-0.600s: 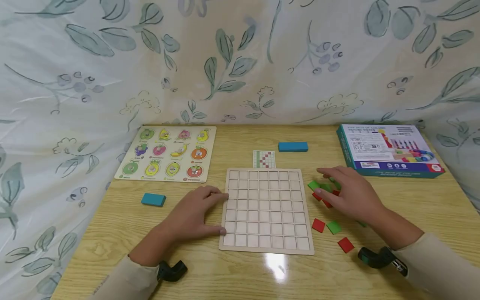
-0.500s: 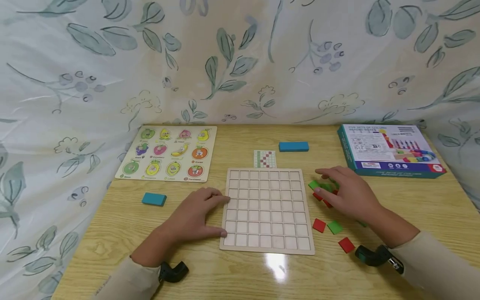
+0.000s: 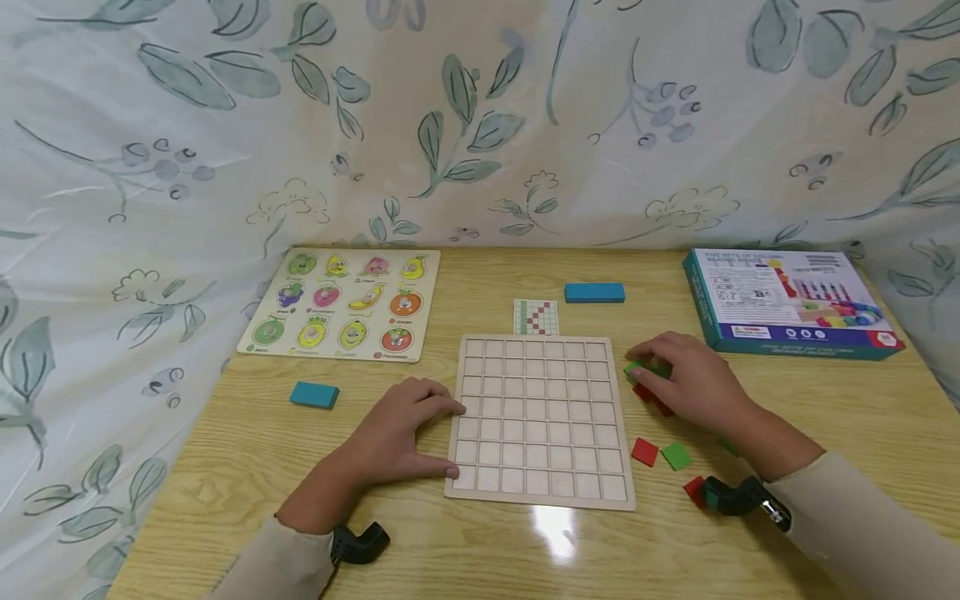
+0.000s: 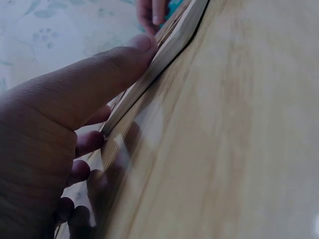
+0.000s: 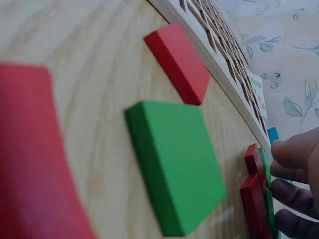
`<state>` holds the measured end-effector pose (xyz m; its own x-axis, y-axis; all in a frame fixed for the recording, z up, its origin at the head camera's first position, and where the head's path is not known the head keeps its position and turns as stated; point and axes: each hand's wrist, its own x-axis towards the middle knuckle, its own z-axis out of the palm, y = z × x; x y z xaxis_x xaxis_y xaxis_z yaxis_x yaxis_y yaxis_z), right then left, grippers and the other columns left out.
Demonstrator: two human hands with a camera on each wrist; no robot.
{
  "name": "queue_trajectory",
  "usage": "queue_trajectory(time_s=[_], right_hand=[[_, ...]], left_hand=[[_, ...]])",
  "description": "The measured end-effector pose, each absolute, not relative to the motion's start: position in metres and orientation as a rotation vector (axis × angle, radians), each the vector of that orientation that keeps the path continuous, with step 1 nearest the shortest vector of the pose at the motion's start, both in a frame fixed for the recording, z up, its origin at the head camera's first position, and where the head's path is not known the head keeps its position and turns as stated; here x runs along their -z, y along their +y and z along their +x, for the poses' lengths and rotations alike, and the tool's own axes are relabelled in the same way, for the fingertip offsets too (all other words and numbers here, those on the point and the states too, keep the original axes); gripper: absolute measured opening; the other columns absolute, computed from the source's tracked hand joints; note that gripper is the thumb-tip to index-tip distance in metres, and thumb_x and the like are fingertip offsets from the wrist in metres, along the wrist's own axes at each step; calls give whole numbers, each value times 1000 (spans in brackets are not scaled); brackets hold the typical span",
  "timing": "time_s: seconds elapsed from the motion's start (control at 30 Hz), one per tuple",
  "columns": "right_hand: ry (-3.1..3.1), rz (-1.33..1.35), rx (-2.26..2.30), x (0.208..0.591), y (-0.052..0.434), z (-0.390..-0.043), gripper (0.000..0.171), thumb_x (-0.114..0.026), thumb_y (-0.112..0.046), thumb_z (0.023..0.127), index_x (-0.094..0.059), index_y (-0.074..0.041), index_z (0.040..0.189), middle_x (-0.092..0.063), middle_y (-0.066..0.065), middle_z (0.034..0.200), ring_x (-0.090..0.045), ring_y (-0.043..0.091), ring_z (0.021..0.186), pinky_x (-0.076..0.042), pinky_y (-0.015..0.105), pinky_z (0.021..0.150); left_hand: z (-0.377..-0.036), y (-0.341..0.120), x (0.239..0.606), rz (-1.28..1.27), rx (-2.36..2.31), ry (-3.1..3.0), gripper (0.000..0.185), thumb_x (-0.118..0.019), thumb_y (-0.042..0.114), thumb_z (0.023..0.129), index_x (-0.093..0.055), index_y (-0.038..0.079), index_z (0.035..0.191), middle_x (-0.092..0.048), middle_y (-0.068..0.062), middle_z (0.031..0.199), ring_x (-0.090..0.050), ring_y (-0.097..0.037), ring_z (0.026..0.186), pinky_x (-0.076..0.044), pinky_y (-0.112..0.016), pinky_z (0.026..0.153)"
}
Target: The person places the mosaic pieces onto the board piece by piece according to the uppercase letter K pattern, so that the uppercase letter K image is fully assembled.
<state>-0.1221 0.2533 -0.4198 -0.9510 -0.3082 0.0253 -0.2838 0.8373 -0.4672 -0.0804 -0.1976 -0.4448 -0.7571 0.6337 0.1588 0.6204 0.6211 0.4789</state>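
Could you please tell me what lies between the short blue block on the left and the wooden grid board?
In the head view, the left hand lies between the short blue block and the wooden grid board, touching the board's edge.

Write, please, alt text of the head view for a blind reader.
A left hand touches the left edge of a gridded wooden board on a table; the right hand is at red and green tiles beside it. Farther back lie a fruit-picture board and a box.
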Motion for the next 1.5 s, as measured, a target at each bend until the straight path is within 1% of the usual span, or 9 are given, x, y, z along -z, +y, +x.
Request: queue_trajectory(time_s=[0.23, 0.33, 0.47, 0.57, 0.77, 0.97, 1.23, 1.43, 1.5], right_hand=[[2983, -485, 732, 423, 253, -122, 28, -78, -23, 100, -76, -10, 125, -71, 12, 118, -61, 32, 104, -50, 54, 88], [2989, -473, 725, 422, 252, -122, 29, -79, -23, 99, -77, -9, 124, -72, 14, 119, -62, 35, 106, -50, 56, 90], [2990, -436, 721, 422, 253, -122, 30, -79, -24, 98, -77, -7, 123, -73, 17, 122, -62, 40, 115, -49, 61, 97], [2989, -417, 724, 422, 254, -122, 30, -79, -23, 98, -77, -6, 123, -74, 17, 122, -62, 41, 117, -48, 62, 98], [3006, -404, 721, 424, 255, -123, 33, -81, -25, 97, -77, -5, 123, -75, 16, 117, -64, 40, 113, -48, 61, 96], [3006, -405, 722, 425, 254, -123, 31, -81, -25, 97, -77, -5, 120, -74, 16, 116, -64, 40, 111, -49, 61, 95], [2967, -419, 769, 425, 251, -126, 28, -80, -19, 98, -74, -8, 123, -72, 16, 121, -62, 36, 110, -50, 59, 94], [2970, -494, 816, 425, 249, -125, 21, -77, -13, 100, -75, -9, 120, -73, 10, 112, -61, 31, 102, -51, 52, 88], [2971, -519, 840, 425, 249, -125, 18, -75, -10, 101, -75, -9, 118, -73, 10, 112, -61, 31, 102, -51, 52, 88]], left_hand=[[-81, -198, 446, 1072, -814, 2807, 74, -89, 70, 74, -71, 29, 134, -60, 8, 131, -54, -15, 120, -46, -46, 103], [-80, -198, 446, 1062, -805, 2805, 74, -90, 69, 74, -71, 29, 134, -60, 8, 131, -54, -15, 120, -46, -46, 103], [-79, -198, 444, 1050, -801, 2798, 74, -90, 68, 74, -71, 29, 134, -60, 8, 132, -54, -16, 122, -46, -46, 104], [-79, -197, 444, 1044, -803, 2795, 75, -91, 67, 74, -71, 29, 134, -60, 7, 132, -54, -16, 123, -45, -47, 105], [-79, -197, 444, 1029, -808, 2794, 74, -92, 66, 73, -71, 29, 134, -60, 8, 132, -54, -15, 123, -45, -46, 106], [-78, -197, 443, 1029, -814, 2791, 73, -92, 65, 73, -72, 29, 134, -60, 8, 133, -54, -16, 125, -45, -47, 107], [-78, -197, 442, 1037, -823, 2792, 73, -92, 66, 74, -71, 29, 134, -60, 8, 133, -53, -16, 124, -45, -47, 106], [-78, -197, 444, 1040, -826, 2795, 74, -91, 67, 74, -71, 29, 134, -60, 9, 133, -53, -15, 123, -45, -47, 106], [-78, -197, 445, 1035, -825, 2794, 73, -91, 67, 74, -71, 29, 134, -60, 9, 133, -53, -14, 122, -45, -47, 106]])
